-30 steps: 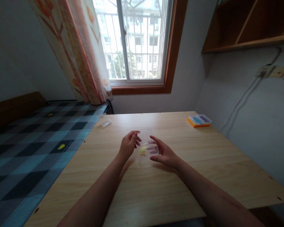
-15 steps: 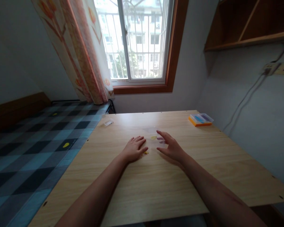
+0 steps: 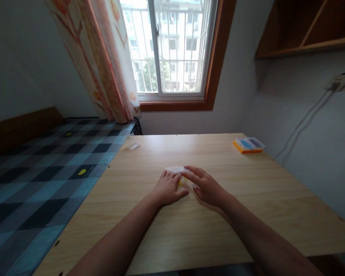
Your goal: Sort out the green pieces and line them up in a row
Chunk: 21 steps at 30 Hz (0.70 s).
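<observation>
The left hand (image 3: pixel 169 188) lies flat on the wooden table (image 3: pixel 247 199), its fingers stretched out and holding nothing. The right hand (image 3: pixel 207 188) lies flat too, fingers out. A small clear packet (image 3: pixel 176 169) sits right at both sets of fingertips, and a yellow bit (image 3: pixel 181 181) shows between the fingers of the two hands

Daylit barred window (image 3: pixel 176 46) with floral curtain (image 3: pixel 103 57) — checked bed (image 3: pixel 40 176) left, wooden shelf (image 3: pixel 304 27) right.

hands (image 3: pixel 186 186) mid-table (image 3: pixel 247 203); clear packet (image 3: pixel 176 169) just behind; box (image 3: pixel 248 145) far right
</observation>
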Tool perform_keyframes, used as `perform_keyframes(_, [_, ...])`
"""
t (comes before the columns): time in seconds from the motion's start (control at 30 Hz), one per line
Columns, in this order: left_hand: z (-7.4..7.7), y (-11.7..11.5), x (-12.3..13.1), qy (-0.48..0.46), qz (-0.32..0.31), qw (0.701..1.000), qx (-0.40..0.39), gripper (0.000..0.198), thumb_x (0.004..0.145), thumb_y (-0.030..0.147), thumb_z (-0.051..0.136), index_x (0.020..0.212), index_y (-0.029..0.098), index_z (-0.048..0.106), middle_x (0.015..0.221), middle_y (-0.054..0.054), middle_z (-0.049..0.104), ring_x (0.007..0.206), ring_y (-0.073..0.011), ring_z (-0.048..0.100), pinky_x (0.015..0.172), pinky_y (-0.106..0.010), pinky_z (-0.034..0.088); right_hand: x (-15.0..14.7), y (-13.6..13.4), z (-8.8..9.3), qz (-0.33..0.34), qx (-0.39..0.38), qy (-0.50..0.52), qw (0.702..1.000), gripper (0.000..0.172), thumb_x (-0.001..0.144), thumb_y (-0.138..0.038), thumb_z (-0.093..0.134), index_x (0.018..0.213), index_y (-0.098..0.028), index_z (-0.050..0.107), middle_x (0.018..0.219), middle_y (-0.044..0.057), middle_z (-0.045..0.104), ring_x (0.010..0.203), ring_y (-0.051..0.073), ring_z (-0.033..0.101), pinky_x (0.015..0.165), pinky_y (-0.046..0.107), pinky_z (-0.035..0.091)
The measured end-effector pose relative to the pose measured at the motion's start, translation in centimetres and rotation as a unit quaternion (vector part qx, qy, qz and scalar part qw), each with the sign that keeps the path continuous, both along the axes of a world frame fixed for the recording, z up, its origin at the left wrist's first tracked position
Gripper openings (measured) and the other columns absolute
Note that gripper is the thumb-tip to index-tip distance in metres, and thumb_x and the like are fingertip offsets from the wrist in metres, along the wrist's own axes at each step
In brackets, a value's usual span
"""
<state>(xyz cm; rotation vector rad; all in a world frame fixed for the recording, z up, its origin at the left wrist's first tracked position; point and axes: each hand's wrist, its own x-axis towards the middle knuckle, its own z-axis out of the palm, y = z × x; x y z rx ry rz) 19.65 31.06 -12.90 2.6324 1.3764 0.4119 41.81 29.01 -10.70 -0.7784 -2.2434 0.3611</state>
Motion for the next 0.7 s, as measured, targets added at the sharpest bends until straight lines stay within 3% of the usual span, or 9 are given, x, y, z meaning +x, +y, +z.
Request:
perform_keyframes(0.13, [0.1, -0.1, 0.1, -0.042, -0.019, 0.999, 0.006, 0.061, 0.083, 0.058, 0.064, 0.134, 0.024, 0.060, 0.142, -0.012, 0.057, 0.137, -0.0334, 0.046, 0.117, -0.049, 0.030, -1.0, -0.6, 0.3, 0.018, 0.047, -0.032, 0.998, 0.080, 0.075, 0.006, 0.048, 0.143, -0.035, 0.051, 0.150, 0.006, 0.047, 0.136, 0.028, 0.044, 0.111, 0.052, 0.042])
perform_keyframes(0.27, [0.3, -0.2, 0.2, -0.058, -0.012, 0.998, 0.005, 0.059, 0.081, 0.055, 0.069, 0.131, 0.027, 0.062, 0.143, -0.010, 0.057, 0.138, -0.0335, 0.044, 0.121, -0.052, 0.023, -1.1, -0.6, 0.4, 0.023, 0.059, -0.033, 0.997, 0.075, 0.077, 0.005, 0.048, 0.141, -0.034, 0.055, 0.149, 0.007, 0.049, 0.136, 0.028, 0.044, 0.111, 0.053, 0.041])
perform_keyframes(0.57, [-1.4, 0.1, 0.3, -0.025, 0.015, 1.000, 0.000, 0.074, 0.084, 0.058, 0.062, 0.149, 0.026, 0.044, 0.156, -0.012, 0.041, 0.147, -0.0336, 0.030, 0.122, -0.057, 0.013, -0.8, -0.6, 0.3, 0.068, 0.027, -0.025, 0.997, 0.072, 0.087, 0.004, 0.041, 0.145, -0.037, 0.049, 0.157, 0.004, 0.039, 0.144, 0.023, 0.038, 0.114, 0.048, 0.042])
perform_keyframes(0.7, [-2.1, 0.3, 0.2, -0.008, 0.019, 1.000, 0.002, 0.077, 0.086, 0.060, 0.059, 0.152, 0.027, 0.038, 0.158, -0.010, 0.038, 0.148, -0.0324, 0.028, 0.122, -0.056, 0.014, -1.0, -0.9, 0.6, 0.067, 0.034, -0.029, 0.997, 0.071, 0.083, 0.003, 0.045, 0.145, -0.030, 0.050, 0.155, 0.009, 0.042, 0.145, 0.025, 0.038, 0.114, 0.048, 0.043])
